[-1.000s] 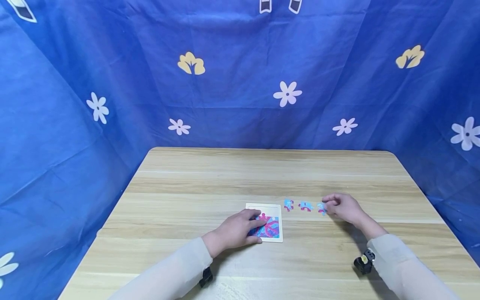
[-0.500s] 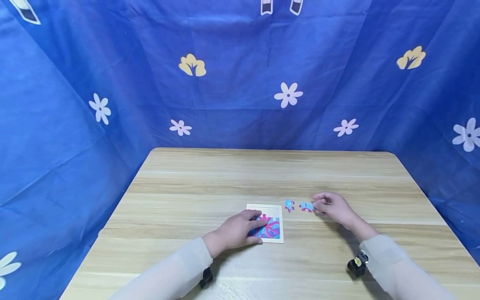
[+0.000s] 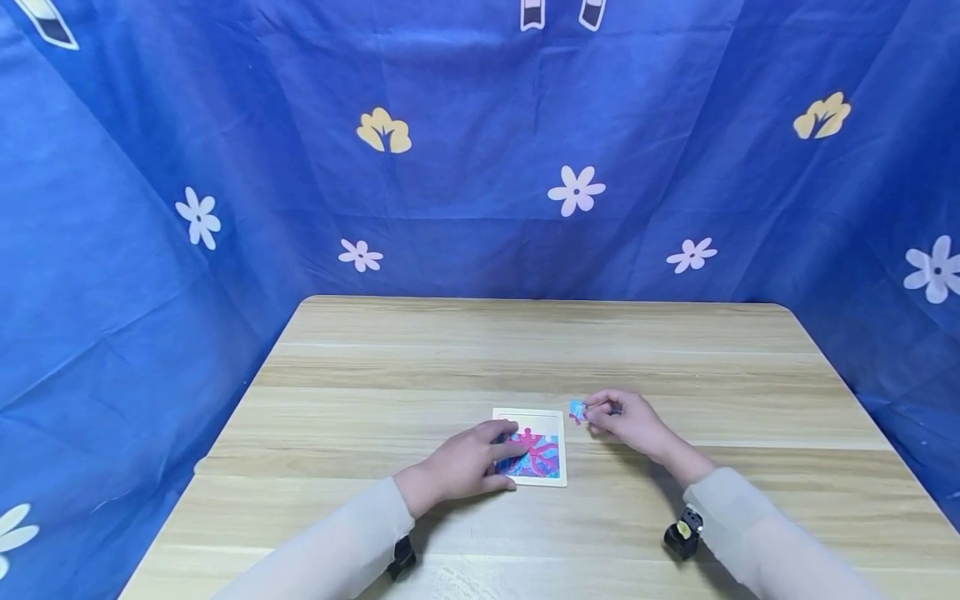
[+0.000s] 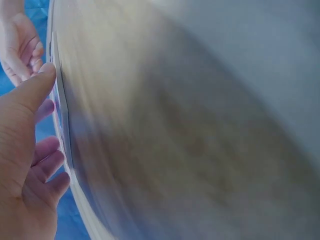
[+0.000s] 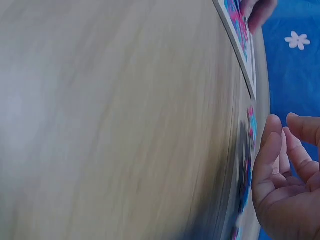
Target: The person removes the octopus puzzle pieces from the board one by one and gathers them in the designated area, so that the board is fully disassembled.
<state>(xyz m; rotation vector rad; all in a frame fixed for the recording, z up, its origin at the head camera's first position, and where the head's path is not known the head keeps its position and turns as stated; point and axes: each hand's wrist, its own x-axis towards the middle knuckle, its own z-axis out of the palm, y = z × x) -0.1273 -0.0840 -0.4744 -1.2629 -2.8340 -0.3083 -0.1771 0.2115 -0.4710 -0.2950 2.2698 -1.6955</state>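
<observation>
My left hand rests on the left side of a small white-framed jigsaw puzzle, fingers spread over its pink and blue picture. The frame's upper strip shows bare white. Just right of it on the table lies a blue and pink puzzle piece. My right hand hovers beside that piece, fingertips at its right edge in the head view. The right wrist view shows thumb and fingers loosely bent and apart, nothing between them. Below them, more puzzle pieces lie in a row; the hand hides these in the head view.
The wood-grain table extends around the puzzle on all sides. A blue curtain with white flowers hangs behind and beside it. Each wrist wears a small black camera, as on the right wrist camera.
My right hand has moved left along the row of pieces, from the rightmost one to the piece nearest the frame. My left hand has shifted very slightly left on the puzzle.
</observation>
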